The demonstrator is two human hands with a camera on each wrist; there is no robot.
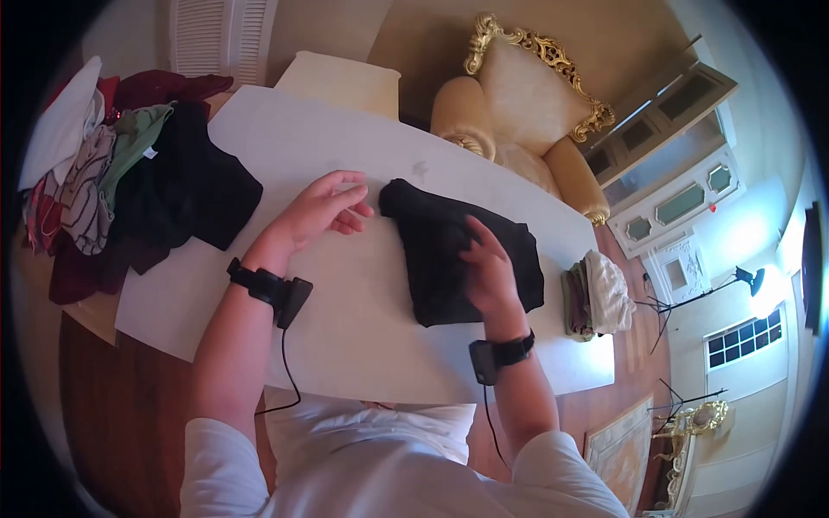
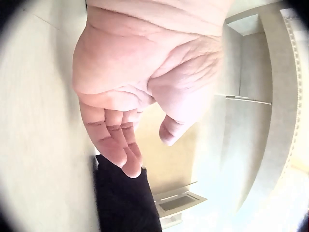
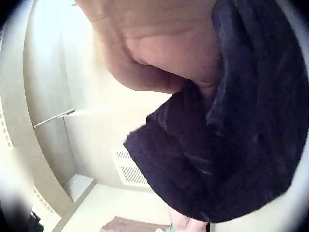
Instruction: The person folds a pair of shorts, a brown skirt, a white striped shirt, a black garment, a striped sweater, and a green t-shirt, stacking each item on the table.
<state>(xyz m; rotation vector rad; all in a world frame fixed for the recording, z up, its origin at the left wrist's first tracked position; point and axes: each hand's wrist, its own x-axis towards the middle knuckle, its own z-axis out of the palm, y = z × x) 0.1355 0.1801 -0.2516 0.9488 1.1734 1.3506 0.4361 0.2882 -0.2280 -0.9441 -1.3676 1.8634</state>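
Note:
A folded black garment (image 1: 432, 268) lies on the white table, right of the middle. My right hand (image 1: 494, 274) is at its near right part, with the index finger extended over the cloth. In the right wrist view the dark cloth (image 3: 231, 140) bunches up around the thumb and fingers, which grip it; the fingertips are hidden in it. My left hand (image 1: 324, 211) hovers left of the garment, holding nothing, its fingers loosely bent. The left wrist view shows the left palm (image 2: 140, 82) with the thumb apart from the fingers and the black cloth (image 2: 123, 193) beyond the fingertips.
A heap of loose clothes (image 1: 138, 173), black, green, white and dark red, covers the table's left end. At the right end stands a small stack of folded clothes (image 1: 600, 295). A gilded armchair (image 1: 527, 112) is behind the table. Cables hang from both wrist cameras.

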